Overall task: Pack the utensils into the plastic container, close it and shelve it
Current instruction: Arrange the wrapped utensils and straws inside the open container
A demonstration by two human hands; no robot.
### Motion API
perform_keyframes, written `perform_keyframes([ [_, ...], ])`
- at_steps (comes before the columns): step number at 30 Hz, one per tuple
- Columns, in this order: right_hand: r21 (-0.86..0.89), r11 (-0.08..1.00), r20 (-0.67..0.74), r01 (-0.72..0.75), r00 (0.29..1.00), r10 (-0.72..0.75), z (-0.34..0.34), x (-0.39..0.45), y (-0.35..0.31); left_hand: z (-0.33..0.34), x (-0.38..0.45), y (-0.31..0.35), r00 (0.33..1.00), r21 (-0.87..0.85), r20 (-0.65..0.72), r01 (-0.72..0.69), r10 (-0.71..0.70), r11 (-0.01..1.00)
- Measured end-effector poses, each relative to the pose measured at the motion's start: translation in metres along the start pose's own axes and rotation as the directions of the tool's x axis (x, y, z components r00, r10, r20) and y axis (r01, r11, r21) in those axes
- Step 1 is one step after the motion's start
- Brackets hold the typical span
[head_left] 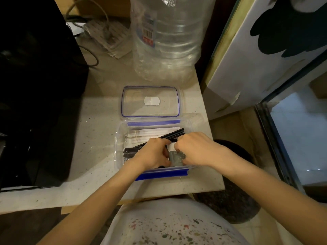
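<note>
So, a clear plastic container [120, 138] with blue latch flaps is seen just below the centre of the frame, sat on a pale speckled countertop [99, 114]. Its clear lid [150, 101], blue-rimmed with a white sticker in the middle, is laid flat just above it, so the box is not closed. Inside, black chopsticks [174, 133] are angled across white paper-wrapped utensils [152, 132], and more black pieces are stacked at the left end.

Both hands are reached into the container. The left hand [153, 152] is curled, fingers pinched narrow on a small grey packet [176, 157]. The right hand [194, 149] is also curled tight onto the same packet; what exactly is gripped underneath can't be told.

A big clear water bottle [168, 38] is stood at upper centre, and something large and black [35, 85] is filling the left side.
</note>
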State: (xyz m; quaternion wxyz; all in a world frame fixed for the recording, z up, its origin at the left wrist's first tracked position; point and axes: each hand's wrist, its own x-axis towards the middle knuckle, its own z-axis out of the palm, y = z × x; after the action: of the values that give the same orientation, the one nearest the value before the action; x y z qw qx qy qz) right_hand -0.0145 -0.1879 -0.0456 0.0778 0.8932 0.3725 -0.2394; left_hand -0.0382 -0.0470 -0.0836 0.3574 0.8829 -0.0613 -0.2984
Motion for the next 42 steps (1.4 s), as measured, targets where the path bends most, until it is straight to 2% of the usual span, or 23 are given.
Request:
perform_keyframes([
  [4,-0.036,0.999,-0.015,0.03,0.999,-0.031,-0.003,0.001,0.001,0.002,0.001,0.001,1.0,-0.024,-0.002,-0.004,0.004,1.0],
  [7,-0.04,0.998,-0.023,0.042,0.999,-0.043,-0.002,0.001,0.001,0.002,0.0,0.002,1.0,-0.111,-0.015,0.015,-0.017,0.994],
  [10,0.023,0.999,-0.023,0.039,0.999,-0.039,-0.002,-0.002,0.006,0.002,-0.001,0.001,0.999,-0.221,-0.019,0.044,-0.05,0.974],
  [14,0.077,0.997,-0.098,-0.024,0.995,0.031,-0.001,-0.006,0.016,0.003,-0.002,-0.001,0.997,-0.274,-0.013,0.066,-0.072,0.96],
  [17,0.111,0.992,-0.129,-0.056,0.989,0.071,0.005,-0.009,0.022,0.001,-0.003,-0.001,0.996,-0.281,-0.008,0.078,-0.083,0.957],
  [23,0.244,0.964,-0.061,-0.103,0.991,0.121,0.012,-0.01,0.024,0.0,-0.005,0.0,0.998,-0.272,0.041,0.052,-0.042,0.961],
  [29,0.34,0.935,-0.037,-0.101,0.992,0.121,0.004,-0.013,0.024,-0.003,-0.007,-0.006,0.998,-0.292,0.016,0.056,-0.053,0.955],
  [31,0.322,0.943,-0.071,-0.088,0.991,0.117,0.0,-0.015,0.023,-0.007,-0.011,-0.008,0.998,-0.193,-0.048,0.02,-0.029,0.981],
  [33,0.242,0.969,-0.134,-0.053,0.987,0.087,-0.002,-0.014,0.019,-0.011,-0.015,-0.012,0.994,-0.011,-0.111,-0.015,0.013,1.0],
  [37,0.068,0.995,-0.152,0.074,0.986,-0.063,0.005,-0.007,0.006,-0.013,-0.021,-0.02,0.987,0.368,-0.133,-0.039,0.094,0.929],
  [42,-0.04,0.993,-0.115,0.109,0.987,-0.113,0.009,0.0,0.007,-0.014,-0.025,-0.022,0.979,0.48,-0.169,-0.02,0.115,0.877],
])
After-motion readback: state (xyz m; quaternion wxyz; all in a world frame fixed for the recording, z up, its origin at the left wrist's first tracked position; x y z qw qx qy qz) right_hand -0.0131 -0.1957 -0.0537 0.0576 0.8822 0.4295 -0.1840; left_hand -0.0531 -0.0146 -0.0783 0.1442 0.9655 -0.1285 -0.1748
